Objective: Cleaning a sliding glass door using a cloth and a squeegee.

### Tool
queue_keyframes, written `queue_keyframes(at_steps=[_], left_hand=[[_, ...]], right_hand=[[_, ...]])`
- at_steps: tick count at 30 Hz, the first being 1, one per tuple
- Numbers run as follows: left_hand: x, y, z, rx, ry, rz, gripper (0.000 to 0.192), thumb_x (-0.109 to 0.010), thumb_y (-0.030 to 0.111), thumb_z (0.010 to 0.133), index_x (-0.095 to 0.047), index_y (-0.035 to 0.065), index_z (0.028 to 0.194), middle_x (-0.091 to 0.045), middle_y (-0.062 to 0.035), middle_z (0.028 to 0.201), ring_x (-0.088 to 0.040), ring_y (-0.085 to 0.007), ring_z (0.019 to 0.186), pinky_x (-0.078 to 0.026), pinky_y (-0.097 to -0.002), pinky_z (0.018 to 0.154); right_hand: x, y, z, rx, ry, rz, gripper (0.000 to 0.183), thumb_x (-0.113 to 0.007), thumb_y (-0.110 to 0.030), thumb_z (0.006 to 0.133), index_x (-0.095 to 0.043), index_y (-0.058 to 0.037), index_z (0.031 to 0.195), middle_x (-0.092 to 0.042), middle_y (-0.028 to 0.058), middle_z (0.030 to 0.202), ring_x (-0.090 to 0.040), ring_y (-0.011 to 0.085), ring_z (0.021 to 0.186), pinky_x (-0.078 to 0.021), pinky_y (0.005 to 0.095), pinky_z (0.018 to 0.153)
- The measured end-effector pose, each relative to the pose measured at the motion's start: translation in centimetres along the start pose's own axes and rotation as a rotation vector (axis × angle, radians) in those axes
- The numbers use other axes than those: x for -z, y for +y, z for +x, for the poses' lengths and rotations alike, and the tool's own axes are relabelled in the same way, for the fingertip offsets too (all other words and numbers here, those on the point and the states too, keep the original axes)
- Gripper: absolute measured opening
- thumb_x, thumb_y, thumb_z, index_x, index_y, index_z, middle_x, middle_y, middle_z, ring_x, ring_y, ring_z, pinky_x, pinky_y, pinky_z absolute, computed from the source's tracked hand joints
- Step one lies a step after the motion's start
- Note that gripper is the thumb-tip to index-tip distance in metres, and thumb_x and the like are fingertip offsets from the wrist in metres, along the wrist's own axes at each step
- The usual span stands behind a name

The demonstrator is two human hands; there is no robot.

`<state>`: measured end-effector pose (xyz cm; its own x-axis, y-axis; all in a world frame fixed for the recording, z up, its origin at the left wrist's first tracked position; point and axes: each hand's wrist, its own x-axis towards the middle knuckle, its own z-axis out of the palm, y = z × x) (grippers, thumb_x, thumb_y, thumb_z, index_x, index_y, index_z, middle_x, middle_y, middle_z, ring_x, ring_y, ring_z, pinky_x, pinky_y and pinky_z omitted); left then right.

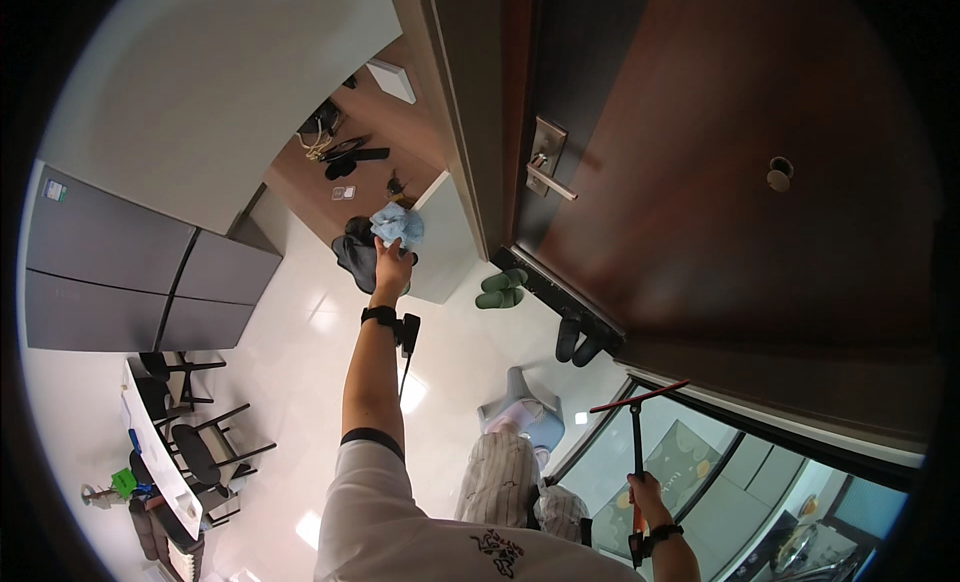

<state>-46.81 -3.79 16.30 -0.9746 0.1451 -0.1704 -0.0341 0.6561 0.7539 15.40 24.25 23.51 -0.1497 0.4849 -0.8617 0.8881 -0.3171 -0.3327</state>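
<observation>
My left hand (393,267) reaches out to a crumpled light blue cloth (397,223) at the edge of a brown cabinet niche, with its fingers touching the cloth; whether they grip it cannot be told. A dark bag or garment (355,256) lies or hangs just behind this hand. On the other side, my right hand (643,490) is closed around the handle of a squeegee (637,439), whose red-edged blade points up, near a glass panel. Both wrists wear black straps.
A dark wooden door (720,207) stands at the right, with green slippers (501,289) and black slippers (577,340) at its threshold. A grey-blue plastic stool (546,424) is near my legs. Chairs (196,453) flank a white table (161,462) at the left, below a grey refrigerator (112,237).
</observation>
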Motion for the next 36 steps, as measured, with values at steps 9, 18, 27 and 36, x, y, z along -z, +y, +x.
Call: queue_keyframes(at_steps=[9, 18, 27, 36], left_hand=[[-2.1, 0.1, 4.0, -0.086, -0.121, 0.334, 0.04, -0.059, 0.016, 0.078, -0.057, 0.0028, 0.116, -0.013, -0.0227, 0.148, -0.054, -0.0391, 0.108, -0.045, -0.041, 0.09], [-0.7, -1.8, 5.6, -0.187, -0.024, 0.702, 0.034, -0.047, 0.012, 0.081, -0.054, -0.0053, 0.109, -0.038, -0.0224, 0.136, -0.051, -0.0413, 0.109, -0.042, -0.0434, 0.093], [3.8, 6.0, 1.6, -0.663, -0.026, 0.862, 0.017, -0.053, 0.004, 0.074, -0.059, 0.0051, 0.089, -0.056, -0.0172, 0.09, -0.054, -0.0354, 0.093, -0.044, -0.046, 0.083], [-7.8, 3.6, -7.0, -0.699, -0.412, 1.295, 0.009, -0.062, 0.017, 0.072, -0.065, 0.0095, 0.07, -0.066, -0.0097, 0.073, -0.064, -0.0298, 0.072, -0.05, -0.0382, 0.057]], right_hand=[[-1.1, 3.4, 0.9, -0.097, -0.002, 0.0, 0.018, -0.062, -0.018, 0.083, -0.056, -0.0013, 0.084, -0.053, 0.0034, 0.058, -0.049, 0.0119, 0.046, -0.0415, 0.0281, 0.042], [-2.2, 6.3, 1.4, -0.133, -0.013, -0.008, 0.02, -0.064, -0.021, 0.082, -0.058, -0.0014, 0.083, -0.055, 0.0038, 0.059, -0.052, 0.012, 0.047, -0.0426, 0.0276, 0.043], [-1.8, 3.7, -0.5, -0.01, 0.021, -0.032, 0.017, -0.063, -0.015, 0.081, -0.059, -0.0027, 0.092, -0.057, 0.0048, 0.066, -0.055, 0.0131, 0.053, -0.0461, 0.0274, 0.048], [2.3, 1.1, -9.3, 0.196, 0.018, 0.425, 0.025, -0.058, -0.027, 0.09, -0.052, -0.0071, 0.104, -0.056, 0.0039, 0.07, -0.053, 0.0118, 0.055, -0.0454, 0.0271, 0.05]])
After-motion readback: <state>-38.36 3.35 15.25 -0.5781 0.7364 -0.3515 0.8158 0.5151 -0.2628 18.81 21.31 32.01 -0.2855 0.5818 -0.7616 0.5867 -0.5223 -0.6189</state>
